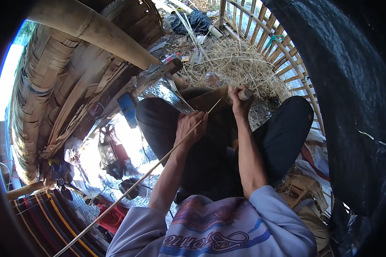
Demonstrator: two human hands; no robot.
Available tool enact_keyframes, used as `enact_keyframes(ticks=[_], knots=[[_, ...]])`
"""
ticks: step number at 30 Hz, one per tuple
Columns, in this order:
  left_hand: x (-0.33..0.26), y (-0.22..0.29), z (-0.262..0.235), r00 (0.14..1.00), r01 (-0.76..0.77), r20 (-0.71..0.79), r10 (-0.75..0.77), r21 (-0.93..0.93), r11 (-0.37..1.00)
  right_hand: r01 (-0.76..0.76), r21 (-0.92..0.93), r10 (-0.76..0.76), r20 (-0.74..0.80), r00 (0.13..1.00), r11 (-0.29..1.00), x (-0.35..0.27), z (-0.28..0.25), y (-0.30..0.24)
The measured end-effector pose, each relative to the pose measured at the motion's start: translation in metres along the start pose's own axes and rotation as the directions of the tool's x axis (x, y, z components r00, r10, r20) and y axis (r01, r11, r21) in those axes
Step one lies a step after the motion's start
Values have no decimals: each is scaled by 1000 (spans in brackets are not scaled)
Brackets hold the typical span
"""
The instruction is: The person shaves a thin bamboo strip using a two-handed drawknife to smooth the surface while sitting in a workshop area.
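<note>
Between my legs, my left hand (192, 127) is closed around a long, thin bamboo strip (152, 169). The strip slants from the lower left, past my left forearm, and its tip ends just beyond my fingers. My right hand (239, 103) grips a broad-bladed knife (206, 99) near its round wooden handle, whose end (245, 94) shows at the knuckles. Its brownish blade points left, towards my left knee. The strip's tip lies close to the blade; whether they touch I cannot tell. Dark trousers make the blade's lower edge hard to see.
A heap of pale shavings (244, 55) lies ahead, with plastic litter around it. A slatted bamboo fence (297, 70) and black sheeting (356, 107) stand at right. A thick bamboo pole (94, 30) and woven panels fill the left, above a dark bag (111, 150) and striped cloth (51, 218).
</note>
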State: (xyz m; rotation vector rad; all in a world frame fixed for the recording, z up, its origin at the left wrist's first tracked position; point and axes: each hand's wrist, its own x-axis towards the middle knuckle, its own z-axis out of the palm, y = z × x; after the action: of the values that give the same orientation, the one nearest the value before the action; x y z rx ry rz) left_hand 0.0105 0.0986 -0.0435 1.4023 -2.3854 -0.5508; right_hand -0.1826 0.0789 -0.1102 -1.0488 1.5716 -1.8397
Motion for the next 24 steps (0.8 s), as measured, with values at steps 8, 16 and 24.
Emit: enact_keyframes(ticks=[8, 16, 24], knots=[[-1, -4, 2, 1000, 13, 11, -13, 15, 1000, -72, 55, 74, -34, 997, 996, -2, 1, 9], [-4, 4, 2, 999, -22, 29, 21, 7, 1000, -97, 216, 115, -71, 991, 972, -4, -12, -5], [-2, 0, 2, 1000, -24, 12, 23, 27, 999, -2, 71, 1, 19, 1000, 997, -5, -1, -6]])
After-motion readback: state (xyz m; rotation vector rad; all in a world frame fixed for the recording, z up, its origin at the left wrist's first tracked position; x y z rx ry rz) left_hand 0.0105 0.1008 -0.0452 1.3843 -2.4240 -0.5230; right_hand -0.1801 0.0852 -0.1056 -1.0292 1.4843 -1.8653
